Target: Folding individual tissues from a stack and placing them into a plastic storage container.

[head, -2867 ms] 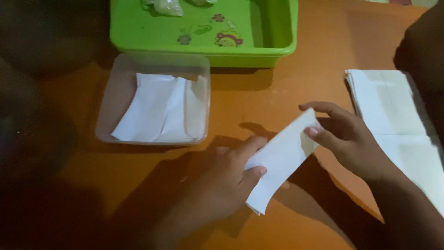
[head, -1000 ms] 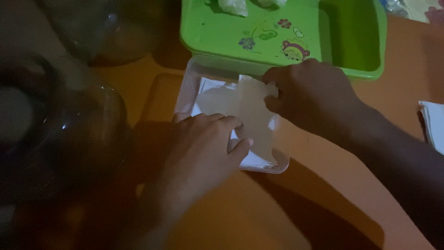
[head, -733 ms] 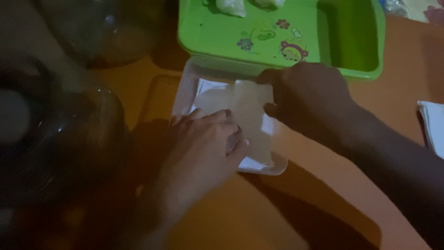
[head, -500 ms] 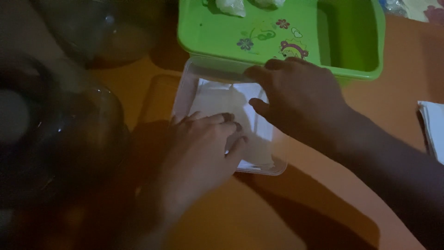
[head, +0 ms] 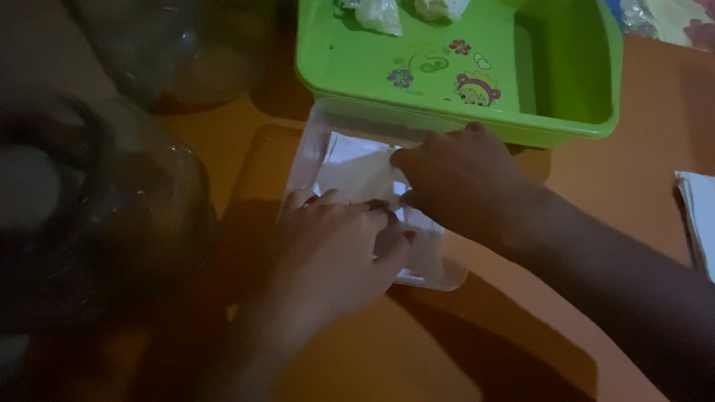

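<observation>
- Both my hands are down in the clear plastic container [head: 447, 277] on the orange table [head: 618, 186], pressing the white paper [head: 350, 167] flat inside it.
- Left hand [head: 335, 257]: fingers spread and lying flat on the paper, not pinching anything.
- Right hand [head: 454, 186]: fingers curled, tips down on the sheet near the middle. Can't tell if any of it is pinched under there, my hand hides it.
- The paper sits inside the container, and its far corner shows toward the green tray [head: 566, 126], which is just behind and touching the container's far rim, as far as I can see.
- I reckon the trick is to hold one side down with the flat hand and smooth outward with the other, so the sheet doesn't bunch at the walls.
- Light pressure only, that thin tub probably slides easily.
- There's a stack of white sheets [head: 700, 216] at the right edge and glass jars [head: 149, 223] on my left, so watch the elbows.
</observation>
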